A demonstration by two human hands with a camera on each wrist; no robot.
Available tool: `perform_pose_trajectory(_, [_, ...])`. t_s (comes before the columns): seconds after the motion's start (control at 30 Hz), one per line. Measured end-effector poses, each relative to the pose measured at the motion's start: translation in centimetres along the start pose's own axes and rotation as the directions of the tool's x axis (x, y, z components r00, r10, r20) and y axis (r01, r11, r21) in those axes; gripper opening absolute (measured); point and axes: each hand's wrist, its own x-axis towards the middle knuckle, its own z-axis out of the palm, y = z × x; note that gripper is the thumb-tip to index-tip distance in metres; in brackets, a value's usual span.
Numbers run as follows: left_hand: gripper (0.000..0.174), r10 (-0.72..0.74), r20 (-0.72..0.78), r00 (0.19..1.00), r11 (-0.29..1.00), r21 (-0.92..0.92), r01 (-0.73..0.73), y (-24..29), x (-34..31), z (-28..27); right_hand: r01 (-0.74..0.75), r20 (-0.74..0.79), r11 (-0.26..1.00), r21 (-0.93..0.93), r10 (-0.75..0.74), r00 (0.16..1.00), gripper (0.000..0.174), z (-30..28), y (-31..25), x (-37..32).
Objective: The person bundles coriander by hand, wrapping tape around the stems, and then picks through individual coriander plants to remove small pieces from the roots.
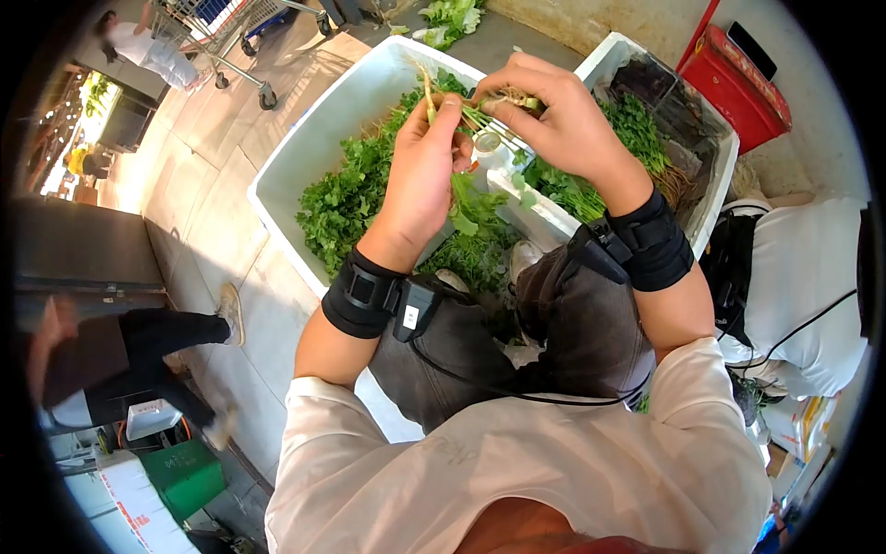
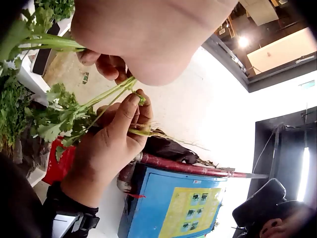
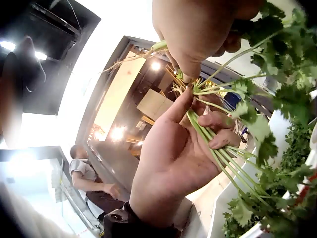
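grn herbs (image 3: 260,133) w/ pale roots (image 3: 141,56), wht tubs (image 1: 309,129), blk wristbands (image 1: 349,294), dk gry trousers (image 1: 586,319), red box (image 1: 734,92)

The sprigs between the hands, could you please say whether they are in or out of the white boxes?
Out: in the wrist views, left hand and right hand hold the sprigs above the white boxes.

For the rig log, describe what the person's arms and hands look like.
The left hand and right hand wear no gloves. Black wristbands each carry a boxy dark camera; the left one bears a white label and has a black cable. The short T-shirt sleeves are white.
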Motion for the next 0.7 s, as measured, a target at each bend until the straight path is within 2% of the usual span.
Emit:
perform_pose_trajectory(0.07, [0.018,0.015,0.044,0.999,0.994,0.112,-0.02,-0.1,-0.1,-0.1,-0.014,-0.027,1.0,-0.008,0.013,1.0,0.02,0.1,0.0,0.0])
perform_pose_trajectory(0.2, [0.018,-0.019,0.097,0.995,0.986,0.165,0.003,-0.3,0.0,0.2,-0.023,-0.057,0.999,0.04,0.025,0.998,0.022,0.2,0.2,0.0])
perform_pose_trajectory(0.37, [0.018,0.024,0.095,0.995,0.999,0.024,-0.026,-0.9,0.6,-0.3,-0.005,-0.093,0.993,0.117,0.016,0.996,0.023,1.0,1.2,-0.2])
perform_pose_trajectory(0.47, [0.019,0.059,0.134,0.989,0.997,0.046,-0.066,-0.5,0.7,-0.2,-0.085,-0.034,0.982,0.167,0.092,0.995,0.017,1.0,1.0,-0.4])
perform_pose_trajectory(0.53, [0.02,0.046,0.086,0.995,0.998,0.038,-0.049,0.1,0.0,0.9,-0.231,0.006,0.902,0.363,0.246,0.969,0.023,1.2,0.6,-0.4])
perform_pose_trajectory(0.57, [0.022,0.032,0.038,0.999,0.999,0.031,-0.033,0.4,-0.2,1.3,-0.229,0.002,0.903,0.364,0.245,0.97,0.023,1.0,0.5,-0.4])
perform_pose_trajectory(0.63, [0.023,0.035,0.05,0.998,0.999,0.021,-0.036,0.2,-0.1,1.0,-0.202,-0.01,0.937,0.284,0.213,0.977,0.023,0.8,0.3,-0.3])
perform_pose_trajectory(0.7, [0.024,0.036,0.071,0.997,0.999,0.016,-0.038,0.2,0.1,0.8,-0.198,-0.036,0.939,0.28,0.216,0.976,0.022,0.8,0.2,-0.2])
